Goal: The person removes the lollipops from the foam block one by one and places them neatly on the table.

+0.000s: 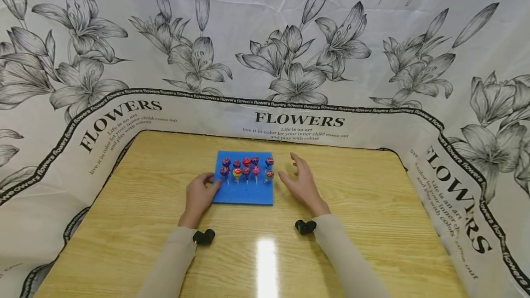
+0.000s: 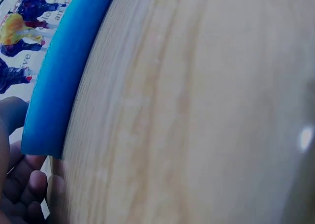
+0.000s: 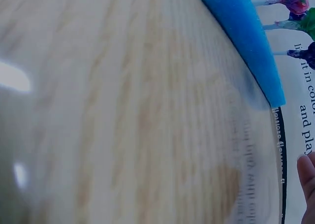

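Note:
A blue foam board point(image 1: 244, 195) lies on the wooden table point(image 1: 372, 224), and several wrapped lollipops point(image 1: 246, 168) stand upright in its far half. My left hand point(image 1: 199, 194) holds the board's left edge, thumb on top and fingers curled by the near corner. The left wrist view shows those fingers point(image 2: 24, 184) beside the board point(image 2: 64, 81) and the lollipops point(image 2: 15, 29). My right hand point(image 1: 299, 180) hovers just right of the board with its fingers spread, holding nothing. In the right wrist view one fingertip point(image 3: 307, 175) shows, apart from the board point(image 3: 246, 42) and the lollipops point(image 3: 295, 0).
A white cloth point(image 1: 290, 59) printed with grey flowers and the word FLOWERS rises behind the table and drapes down both sides. Small black wrist cameras point(image 1: 204, 236) sit on both sleeves. Bare wood stretches left, right and in front of the board.

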The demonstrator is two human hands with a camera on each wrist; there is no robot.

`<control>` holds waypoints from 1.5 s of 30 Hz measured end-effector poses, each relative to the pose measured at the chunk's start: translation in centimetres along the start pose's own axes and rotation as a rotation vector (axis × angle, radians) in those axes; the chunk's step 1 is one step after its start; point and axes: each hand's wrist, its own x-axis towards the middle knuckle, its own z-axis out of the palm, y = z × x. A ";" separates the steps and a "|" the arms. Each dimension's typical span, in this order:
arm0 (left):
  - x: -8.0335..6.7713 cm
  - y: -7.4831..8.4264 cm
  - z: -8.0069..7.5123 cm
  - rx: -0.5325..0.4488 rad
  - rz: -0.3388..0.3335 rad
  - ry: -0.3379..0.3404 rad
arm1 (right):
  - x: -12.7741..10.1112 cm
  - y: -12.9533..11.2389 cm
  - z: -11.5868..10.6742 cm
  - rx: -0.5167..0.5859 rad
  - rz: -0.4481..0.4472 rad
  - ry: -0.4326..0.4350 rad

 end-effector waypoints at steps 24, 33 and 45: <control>0.7 -0.5 -0.3 -0.106 -0.026 -0.049 | 3.0 0.2 1.1 0.273 0.057 -0.069; 0.6 -0.5 -0.5 -0.116 -0.031 -0.056 | 3.3 0.4 1.9 0.291 0.044 -0.101; 0.4 -0.9 -0.6 -0.107 -0.029 -0.063 | 3.3 0.2 3.0 0.304 0.033 -0.100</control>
